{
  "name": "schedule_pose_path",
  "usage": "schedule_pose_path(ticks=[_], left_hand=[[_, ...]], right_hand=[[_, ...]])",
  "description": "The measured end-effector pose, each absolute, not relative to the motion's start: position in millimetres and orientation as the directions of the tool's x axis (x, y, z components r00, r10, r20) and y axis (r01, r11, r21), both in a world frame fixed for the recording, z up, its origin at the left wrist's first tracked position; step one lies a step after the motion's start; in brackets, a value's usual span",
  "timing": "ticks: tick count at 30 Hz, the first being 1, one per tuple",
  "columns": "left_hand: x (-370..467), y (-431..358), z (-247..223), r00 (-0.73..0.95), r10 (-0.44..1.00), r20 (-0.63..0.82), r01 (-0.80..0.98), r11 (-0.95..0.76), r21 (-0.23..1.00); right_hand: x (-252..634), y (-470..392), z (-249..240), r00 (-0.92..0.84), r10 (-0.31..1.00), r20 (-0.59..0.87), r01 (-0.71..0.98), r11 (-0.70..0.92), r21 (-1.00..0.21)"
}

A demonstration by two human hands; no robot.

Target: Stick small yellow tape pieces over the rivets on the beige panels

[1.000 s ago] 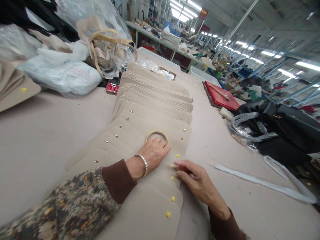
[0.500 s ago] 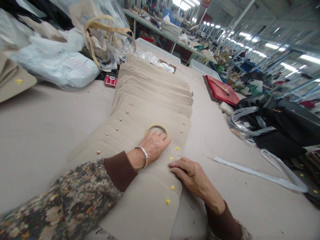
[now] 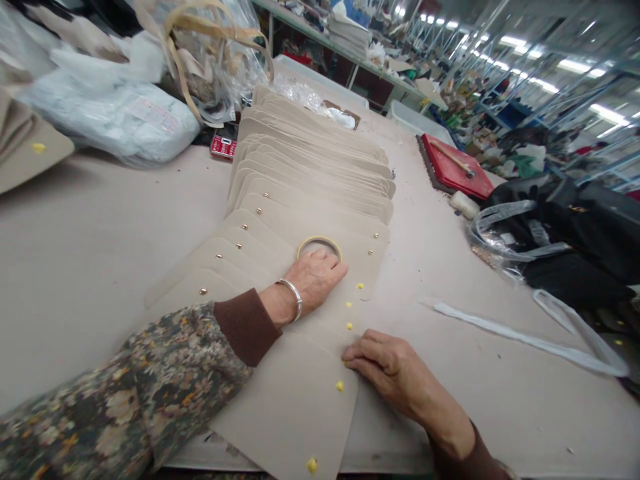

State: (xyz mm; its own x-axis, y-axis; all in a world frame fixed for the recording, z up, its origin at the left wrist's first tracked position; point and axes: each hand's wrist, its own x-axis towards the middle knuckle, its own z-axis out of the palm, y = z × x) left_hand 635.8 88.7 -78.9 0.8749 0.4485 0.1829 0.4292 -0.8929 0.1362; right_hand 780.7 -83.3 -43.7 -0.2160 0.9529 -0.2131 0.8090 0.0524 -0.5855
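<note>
Head view, left hand point(image 3: 314, 280) curled, holding ring point(image 3: 319, 239), right hand point(image 3: 387, 370) pinching yellow tab point(image 3: 345, 363)

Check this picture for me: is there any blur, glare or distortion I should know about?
Head view: the ceiling lights are blown out, the far background looks smeared, and the room leans as if the camera were tilted; the patterned sleeve is fairly clear, both the left hand and right hand are readable, and edges between the beige panels look faint.
</note>
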Motion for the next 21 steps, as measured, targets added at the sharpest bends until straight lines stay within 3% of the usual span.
schedule_pose_path(ticks=[4,10,21], left_hand=[[635.9,88.3,-78.5,0.875,0.450,0.178,0.433,-0.892,0.128],[635.2,88.1,-80.5,0.869,0.450,0.207,0.430,-0.892,0.136],[635.5,87.4,-77.7,0.876,0.446,0.183,0.427,-0.894,0.134]], right_hand=[[779.5,-89.8,-35.5,-0.222,0.957,-0.188,0.854,0.098,-0.511],[770.6,-102.7,-22.2,-0.250,0.961,-0.121,0.693,0.090,-0.715],[763.4,-106.7,-42.4,-0.302,0.939,-0.163,0.818,0.168,-0.549]])
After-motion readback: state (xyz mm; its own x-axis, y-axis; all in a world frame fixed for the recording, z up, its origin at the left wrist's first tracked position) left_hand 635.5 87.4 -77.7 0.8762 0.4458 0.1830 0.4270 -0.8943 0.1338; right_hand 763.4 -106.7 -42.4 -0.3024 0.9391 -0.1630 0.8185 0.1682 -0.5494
